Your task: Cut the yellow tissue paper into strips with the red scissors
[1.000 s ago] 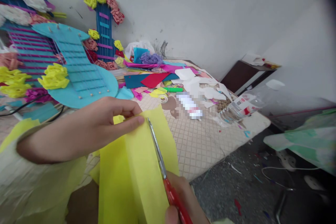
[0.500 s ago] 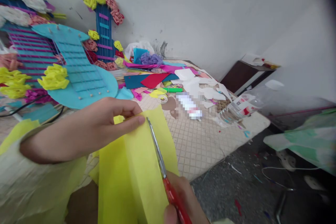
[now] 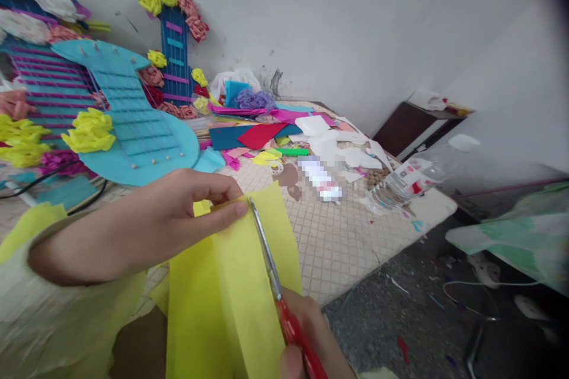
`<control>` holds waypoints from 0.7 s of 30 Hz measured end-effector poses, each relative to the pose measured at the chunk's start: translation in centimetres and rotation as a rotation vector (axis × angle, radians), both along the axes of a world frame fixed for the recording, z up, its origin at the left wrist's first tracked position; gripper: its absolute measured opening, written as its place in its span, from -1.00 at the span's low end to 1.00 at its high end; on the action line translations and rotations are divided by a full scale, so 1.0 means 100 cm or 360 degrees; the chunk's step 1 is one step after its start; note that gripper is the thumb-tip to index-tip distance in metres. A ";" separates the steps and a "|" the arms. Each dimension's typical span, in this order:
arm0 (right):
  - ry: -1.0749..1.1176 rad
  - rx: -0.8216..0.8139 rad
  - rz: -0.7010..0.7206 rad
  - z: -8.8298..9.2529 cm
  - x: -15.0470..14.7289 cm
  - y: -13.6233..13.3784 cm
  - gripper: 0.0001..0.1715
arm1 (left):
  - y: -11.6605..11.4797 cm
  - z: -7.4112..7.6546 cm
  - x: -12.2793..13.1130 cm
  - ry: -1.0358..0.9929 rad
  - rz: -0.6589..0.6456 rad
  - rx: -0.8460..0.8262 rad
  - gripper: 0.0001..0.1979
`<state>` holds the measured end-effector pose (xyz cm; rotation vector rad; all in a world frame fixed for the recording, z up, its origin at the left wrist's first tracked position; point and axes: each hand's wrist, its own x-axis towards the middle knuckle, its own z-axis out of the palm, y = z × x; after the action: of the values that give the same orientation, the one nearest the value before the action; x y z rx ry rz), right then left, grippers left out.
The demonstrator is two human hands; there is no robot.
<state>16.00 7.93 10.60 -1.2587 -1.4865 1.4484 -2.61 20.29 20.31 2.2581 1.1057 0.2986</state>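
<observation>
"What's on the left?"
"A light-blue guitar-shaped cutout (image 3: 137,124), then the left hand (image 3: 191,204), thumb and fingers pinched on the top edge of a yellow paper sheet (image 3: 249,314)."
"Where's that sheet?"
"Between the hands, before the grid-patterned table (image 3: 331,254), red-handled scissors (image 3: 275,285) lying lengthwise against it."
"The right hand (image 3: 311,314)?"
"Curled closed round the handles; farther right, a plastic bottle (image 3: 411,177)."

Clear bottle (image 3: 413,177) on the table (image 3: 342,243) — purple strands (image 3: 255,99), probably yarn, near the wall (image 3: 338,29).
</observation>
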 end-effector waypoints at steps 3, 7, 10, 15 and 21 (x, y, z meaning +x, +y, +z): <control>-0.0005 -0.0012 -0.0003 -0.001 0.000 0.000 -0.17 | 0.001 0.000 0.000 -0.0002 -0.0006 0.0020 -0.65; -0.0004 -0.0051 0.0009 -0.002 0.000 -0.001 -0.16 | 0.000 -0.001 0.000 0.0002 0.0002 0.0038 -0.65; 0.0041 -0.0117 0.0016 -0.002 -0.001 -0.001 -0.15 | -0.002 -0.001 -0.001 0.0022 0.0015 0.0046 -0.66; 0.0149 -0.0243 0.0040 -0.003 -0.002 -0.001 -0.14 | 0.000 -0.001 0.000 0.0022 0.0024 0.0038 -0.67; 0.0179 -0.0237 0.0046 -0.004 0.000 -0.001 -0.18 | 0.003 -0.003 -0.001 -0.0003 0.0003 -0.0016 -0.67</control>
<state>16.01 7.88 10.24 -1.2257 -1.3480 1.6470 -2.75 20.57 20.01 2.2476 1.1061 0.2955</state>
